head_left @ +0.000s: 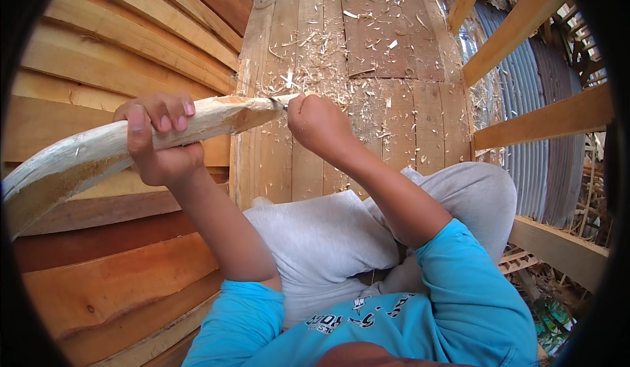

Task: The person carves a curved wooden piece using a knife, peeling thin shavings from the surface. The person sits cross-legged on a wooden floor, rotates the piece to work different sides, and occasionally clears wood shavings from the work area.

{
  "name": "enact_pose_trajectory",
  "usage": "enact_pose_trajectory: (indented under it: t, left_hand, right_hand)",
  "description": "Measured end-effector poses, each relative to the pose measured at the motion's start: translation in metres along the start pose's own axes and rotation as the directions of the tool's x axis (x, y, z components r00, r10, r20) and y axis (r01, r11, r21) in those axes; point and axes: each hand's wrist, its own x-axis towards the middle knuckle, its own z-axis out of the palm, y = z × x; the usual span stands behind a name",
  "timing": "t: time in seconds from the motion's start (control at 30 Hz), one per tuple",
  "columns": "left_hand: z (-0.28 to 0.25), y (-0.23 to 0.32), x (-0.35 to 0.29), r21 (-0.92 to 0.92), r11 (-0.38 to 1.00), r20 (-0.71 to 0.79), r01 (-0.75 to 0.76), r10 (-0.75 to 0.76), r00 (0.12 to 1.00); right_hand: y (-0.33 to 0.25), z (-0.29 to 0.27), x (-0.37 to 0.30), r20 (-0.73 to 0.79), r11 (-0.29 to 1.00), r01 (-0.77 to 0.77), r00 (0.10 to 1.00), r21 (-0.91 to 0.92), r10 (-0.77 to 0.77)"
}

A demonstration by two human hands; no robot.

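A long, pale, curved piece of wood (216,114) reaches from the far left edge to the middle of the view, its bark gone and its surface rough with cut marks. My left hand (161,134) wraps around it, thumb on the near side and fingers over the top. At its tapered right end, my right hand (315,121) is closed in a fist around a knife (278,103). Only a short, dark bit of the blade shows, touching the wood; the handle is mostly hidden in the fist.
Wood shavings (315,52) litter the plank floor (426,114) ahead. On the left stands a wall of overlapping boards (125,32). Wooden railing bars (545,117) run along the right, with corrugated metal sheets (525,104) beyond. My crossed legs (321,236) lie below the hands.
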Motion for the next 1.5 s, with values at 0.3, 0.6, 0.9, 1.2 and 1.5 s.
enact_pose_trajectory:
  t: [0.3,0.6,0.9,1.2,1.5]
  left_hand:
    - [-0.007,0.0,0.001,0.001,1.0,0.167,-0.03,0.029,0.986]
    - [0.002,-0.001,0.0,0.053,0.997,0.188,-0.054,0.043,0.981]
    - [-0.012,0.006,-0.003,0.028,0.999,0.118,-0.017,0.014,0.993]
    - [-0.008,0.003,-0.003,0.003,1.0,0.194,-0.025,0.024,0.981]
    - [-0.006,0.001,-0.002,-0.02,0.999,0.174,-0.027,0.03,0.984]
  right_hand:
    - [0.004,-0.007,0.008,0.043,0.999,-0.014,0.999,-0.05,0.016]
    - [0.006,0.001,0.012,0.063,0.999,-0.005,0.998,-0.051,0.008]
    - [-0.025,-0.007,-0.002,0.195,0.998,0.002,0.981,-0.057,0.009]
    - [-0.01,-0.005,0.005,0.136,0.986,-0.088,0.985,-0.141,0.107]
    - [0.019,0.008,0.015,0.134,0.969,0.01,0.991,-0.247,0.024]
